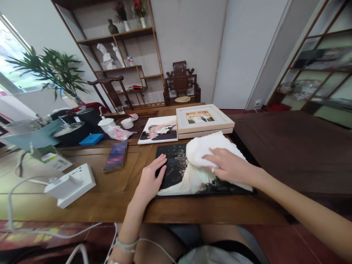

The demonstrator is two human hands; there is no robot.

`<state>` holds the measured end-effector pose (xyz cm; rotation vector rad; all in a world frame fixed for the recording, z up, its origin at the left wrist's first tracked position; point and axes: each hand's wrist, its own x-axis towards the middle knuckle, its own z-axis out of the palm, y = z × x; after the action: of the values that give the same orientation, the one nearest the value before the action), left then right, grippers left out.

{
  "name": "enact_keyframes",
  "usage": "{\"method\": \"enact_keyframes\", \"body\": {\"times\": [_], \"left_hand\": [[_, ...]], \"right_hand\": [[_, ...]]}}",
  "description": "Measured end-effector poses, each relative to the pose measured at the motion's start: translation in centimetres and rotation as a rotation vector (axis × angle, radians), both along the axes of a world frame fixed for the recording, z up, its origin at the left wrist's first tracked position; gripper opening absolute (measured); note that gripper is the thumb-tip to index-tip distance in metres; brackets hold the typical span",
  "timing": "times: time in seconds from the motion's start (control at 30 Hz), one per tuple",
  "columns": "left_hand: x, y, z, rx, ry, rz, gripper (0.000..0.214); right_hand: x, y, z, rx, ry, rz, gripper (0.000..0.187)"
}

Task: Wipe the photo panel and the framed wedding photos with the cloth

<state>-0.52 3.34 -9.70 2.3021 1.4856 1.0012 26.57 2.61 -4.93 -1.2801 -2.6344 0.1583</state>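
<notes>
A dark photo panel [176, 156] with a pale gown printed on it lies flat at the front of the wooden table. On its left edge rests my left hand [152, 176], fingers stretched out and thumb apart, holding nothing. A bunched white towel [203, 146] covers the panel's upper right part. My right hand [225, 165], wearing a ring, grips this towel and presses it on the panel; some fingertips are sunk in the folds. Behind the panel, a light wooden picture frame [189, 129] is stacked on another frame, next to a white-edged photo print [158, 129].
To the left are a white power strip [79, 183] with a plug and cables, a blurred purple item [117, 156], a blue box [91, 139], a white cup [106, 123] and a black pot [70, 132]. A brown surface [291, 146] lies at right.
</notes>
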Motion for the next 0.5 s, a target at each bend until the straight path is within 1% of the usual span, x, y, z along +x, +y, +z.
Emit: {"method": "enact_keyframes", "body": {"times": [0.07,0.13,0.2,0.23,0.27,0.33,0.4,0.5], "left_hand": [[0.0,0.1,0.0,0.002,0.006,-0.003,0.032],[0.0,0.1,0.0,-0.001,0.015,-0.004,0.032],[0.0,0.1,-0.1,-0.003,0.019,-0.003,0.032],[0.0,0.1,-0.1,-0.004,0.019,-0.004,0.032],[0.0,0.1,-0.1,-0.003,0.018,-0.005,0.032],[0.0,0.1,-0.1,0.000,0.012,-0.006,0.032],[0.0,0.1,-0.1,0.001,0.004,-0.007,0.031],[0.0,0.1,-0.1,-0.002,0.003,-0.009,0.031]], "right_hand": [[-0.8,-3.1,0.7,-0.059,-0.011,0.065,0.028],[-1.3,-6.0,1.3,-0.143,0.037,0.181,0.027],[-1.4,-7.7,1.6,-0.213,0.086,0.265,0.029],[-1.2,-8.0,1.7,-0.237,0.098,0.277,0.030],[-1.0,-7.9,1.6,-0.254,0.099,0.268,0.030],[-0.3,-6.4,1.2,-0.263,0.082,0.215,0.029],[0.4,-4.0,0.5,-0.225,0.072,0.139,0.030],[0.9,0.2,-0.7,-0.104,0.082,0.062,0.033]]}}
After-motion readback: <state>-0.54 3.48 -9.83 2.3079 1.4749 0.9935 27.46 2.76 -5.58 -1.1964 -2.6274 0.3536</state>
